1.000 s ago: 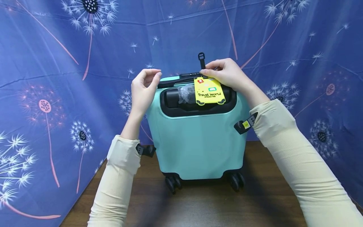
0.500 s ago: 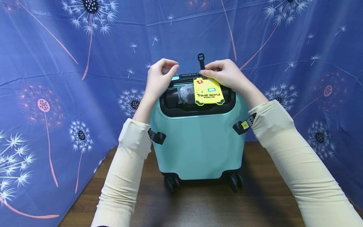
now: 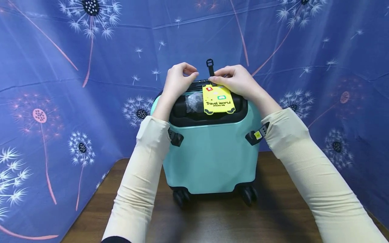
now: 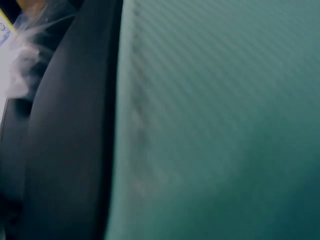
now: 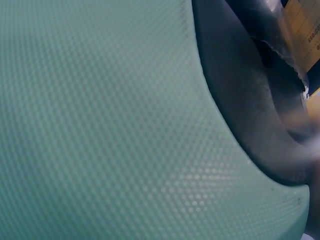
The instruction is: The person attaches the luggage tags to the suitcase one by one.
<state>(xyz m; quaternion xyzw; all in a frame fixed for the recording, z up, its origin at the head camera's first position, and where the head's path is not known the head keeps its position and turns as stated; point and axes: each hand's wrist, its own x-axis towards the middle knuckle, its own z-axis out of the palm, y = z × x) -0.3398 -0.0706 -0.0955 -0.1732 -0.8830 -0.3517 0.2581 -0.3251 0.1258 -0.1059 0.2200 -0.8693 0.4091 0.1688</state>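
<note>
Yellow luggage tag (image 3: 218,100) at the top of a mint suitcase (image 3: 212,158)

From here I see the right hand (image 3: 238,81) pinching the tag's black strap (image 3: 210,69) low down, thumb against fingers, while the buckle end stands up free. The left hand (image 3: 179,79) hovers just beside it, fingers loosely curved, thumb near the fingertips, nothing visible between them. The tag hangs before the black recess (image 3: 182,119), next to crumpled clear plastic (image 3: 195,102). I'd judge it light, flat and bendy, hard to damage; the narrow strap probably flexes and could slip, so a fingertip pinch near the buckle suits it. The suitcase looks stiff and bulkier, its glossy shell finely textured in the wrist views, standing on black wheels (image 3: 247,195) on a wood-grained table (image 3: 225,222)
</note>
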